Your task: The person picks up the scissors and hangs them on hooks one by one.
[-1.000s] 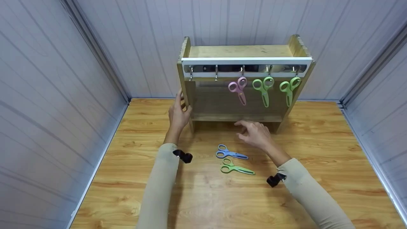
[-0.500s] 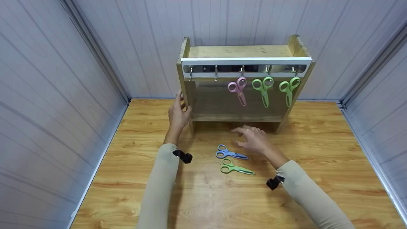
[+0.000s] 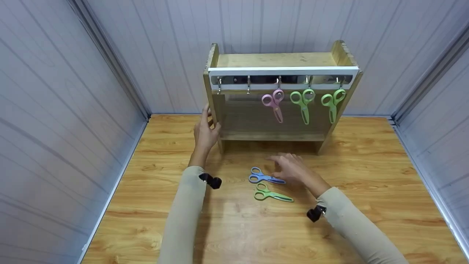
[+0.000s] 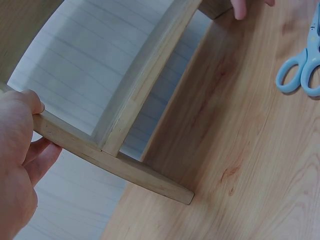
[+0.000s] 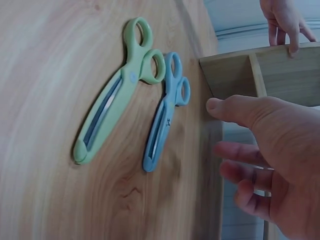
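My left hand grips the left side panel of a small wooden shelf, thumb on its front edge and fingers round the outer face. Just above the blue scissors, my right hand hovers with loosely bent fingers and nothing between them. In the right wrist view the thumb and fingers stand apart, beside the blue scissors. Green scissors lie parallel to the blue pair, nearer to me. From hooks on the shelf's front hang pink scissors and two green pairs, one in the middle right and one far right.
A white hook rail runs across the shelf's upper front; its two left hooks hold nothing. The shelf stands on a wood-grain floor near the back panel wall. Further panel walls rise at left and right.
My right hand has come down and back from the shelf's lower board to the blue scissors. The left hand keeps its hold on the side panel.
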{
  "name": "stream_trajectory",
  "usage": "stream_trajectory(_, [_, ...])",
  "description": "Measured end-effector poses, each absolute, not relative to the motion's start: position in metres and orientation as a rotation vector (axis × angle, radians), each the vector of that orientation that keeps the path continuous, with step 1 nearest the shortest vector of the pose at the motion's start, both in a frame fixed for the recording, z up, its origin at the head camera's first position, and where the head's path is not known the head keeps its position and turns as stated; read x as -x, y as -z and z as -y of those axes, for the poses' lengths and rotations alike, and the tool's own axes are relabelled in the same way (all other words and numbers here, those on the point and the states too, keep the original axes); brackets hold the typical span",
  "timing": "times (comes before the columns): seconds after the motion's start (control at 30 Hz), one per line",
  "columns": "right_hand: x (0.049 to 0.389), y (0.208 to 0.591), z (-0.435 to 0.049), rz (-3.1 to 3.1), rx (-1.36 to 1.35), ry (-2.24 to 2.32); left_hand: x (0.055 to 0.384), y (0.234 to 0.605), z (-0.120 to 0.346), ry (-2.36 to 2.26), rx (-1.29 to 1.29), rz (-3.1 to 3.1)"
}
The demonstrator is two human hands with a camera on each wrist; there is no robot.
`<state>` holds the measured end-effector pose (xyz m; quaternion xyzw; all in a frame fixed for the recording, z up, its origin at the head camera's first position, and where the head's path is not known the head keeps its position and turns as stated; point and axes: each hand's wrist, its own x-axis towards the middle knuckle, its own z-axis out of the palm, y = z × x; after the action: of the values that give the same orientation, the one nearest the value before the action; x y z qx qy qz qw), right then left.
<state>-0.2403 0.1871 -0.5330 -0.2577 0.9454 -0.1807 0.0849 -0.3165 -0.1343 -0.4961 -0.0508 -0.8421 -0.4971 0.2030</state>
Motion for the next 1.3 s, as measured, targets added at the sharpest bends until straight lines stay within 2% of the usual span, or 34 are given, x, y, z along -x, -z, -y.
stream_trajectory(0.3, [0.238,0.542,-0.187,-2.746,0.714,0.478,0.316,0.495,0.134,1.39,0.122,2.365])
stream_trajectory(1.3, [0.234,0.559,-0.187,-2.694,0.814,0.482,0.317,0.496,0.135,1.386,0.144,2.354])
